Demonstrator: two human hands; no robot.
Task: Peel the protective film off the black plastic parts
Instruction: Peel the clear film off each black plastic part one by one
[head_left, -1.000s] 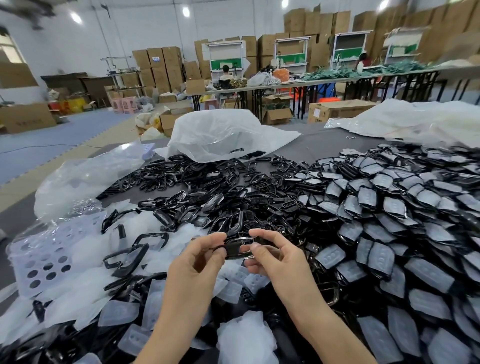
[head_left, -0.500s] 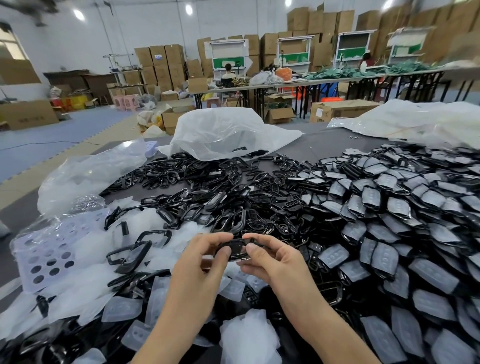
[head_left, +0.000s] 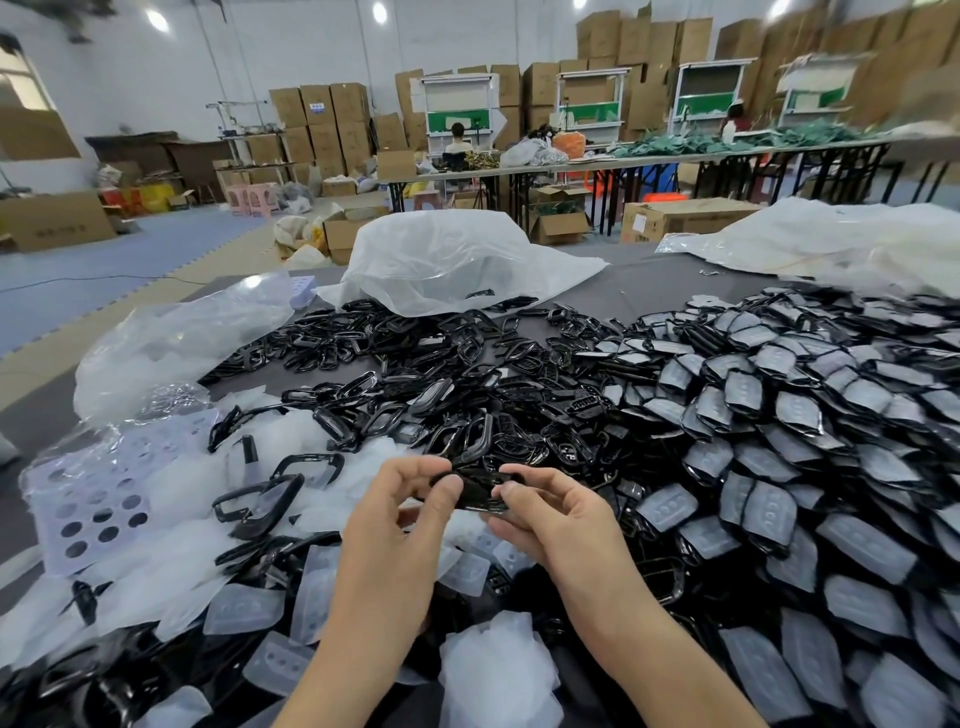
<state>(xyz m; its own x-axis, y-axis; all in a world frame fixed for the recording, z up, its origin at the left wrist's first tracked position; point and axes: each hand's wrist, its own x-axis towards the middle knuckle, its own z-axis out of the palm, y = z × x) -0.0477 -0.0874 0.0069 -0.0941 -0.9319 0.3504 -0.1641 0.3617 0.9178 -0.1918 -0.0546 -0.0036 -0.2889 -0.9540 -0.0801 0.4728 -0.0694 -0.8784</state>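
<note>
Barely any change: left hand (head_left: 405, 512) at 9 o'clock and right hand (head_left: 550, 512) at 3 still pinch the black part (head_left: 478, 491); peel looks unstarted.

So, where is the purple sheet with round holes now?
In the head view, the purple sheet lies on the left side, among white film pieces, well left of the left hand.

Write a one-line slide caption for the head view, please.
Left hand and right hand pinch black plastic part over a table piled with film-covered parts, bare black frames and peeled film.
</note>
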